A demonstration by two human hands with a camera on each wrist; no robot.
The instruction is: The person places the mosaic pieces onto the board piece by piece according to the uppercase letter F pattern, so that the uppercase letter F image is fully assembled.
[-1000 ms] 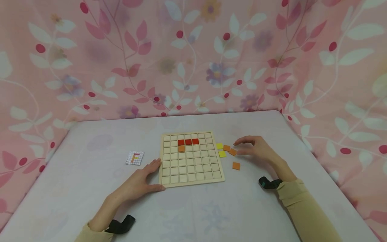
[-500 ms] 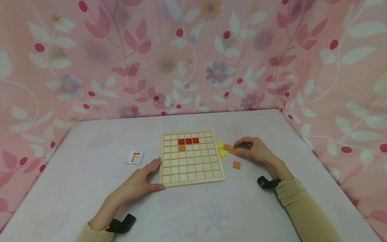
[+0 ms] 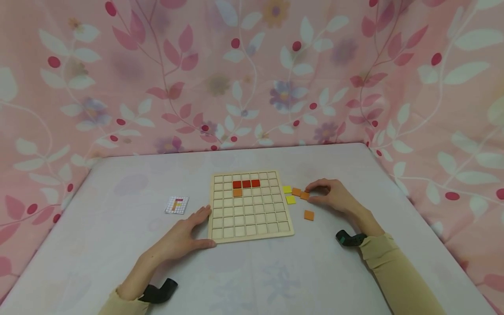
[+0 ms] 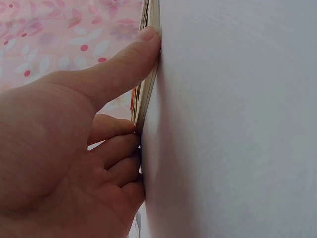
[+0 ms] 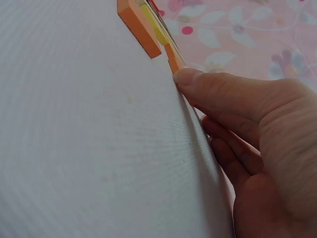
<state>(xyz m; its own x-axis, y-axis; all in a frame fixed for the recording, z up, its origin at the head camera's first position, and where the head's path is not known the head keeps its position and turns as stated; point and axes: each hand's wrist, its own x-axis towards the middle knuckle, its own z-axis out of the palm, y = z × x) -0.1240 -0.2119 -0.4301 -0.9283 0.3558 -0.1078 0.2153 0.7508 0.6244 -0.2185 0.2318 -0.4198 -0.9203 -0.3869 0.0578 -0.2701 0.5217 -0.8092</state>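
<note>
1. Right hand (image 3: 334, 196): curled at the table (image 3: 118, 227), thumb and fingertips pinching an orange tile (image 3: 304, 196) that lies flat on the cloth, to the right of the wooden grid board (image 3: 250, 205).
2. In the right wrist view: thumb tip (image 5: 190, 79) pressed against the edge of the same orange tile (image 5: 173, 58), with the other fingers curled under and behind.
3. Left hand (image 3: 185, 234): flat on the table at the board's near left corner, fingers straight and relaxed, thumb laid along the front edge; gripping nothing.
4. In the left wrist view: thumb (image 4: 133, 54) and fingertips touching the thin side of the board (image 4: 148, 79).
5. On the board: three red tiles (image 3: 246, 184) side by side in the second row from the far edge, one orange tile in the grid (image 3: 237, 192) directly under the leftmost red one.
6. Loose pieces right of the board: two yellow tiles (image 3: 290, 199), a second orange tile (image 3: 296, 191) just beside the pinched one, a lone orange tile (image 3: 309, 215) nearer the person.
7. Left of the board, well apart: a small pattern card (image 3: 176, 205) showing an F shape.
8. Black wrist straps (image 3: 350, 239) on both arms, beige sleeves behind.
</note>
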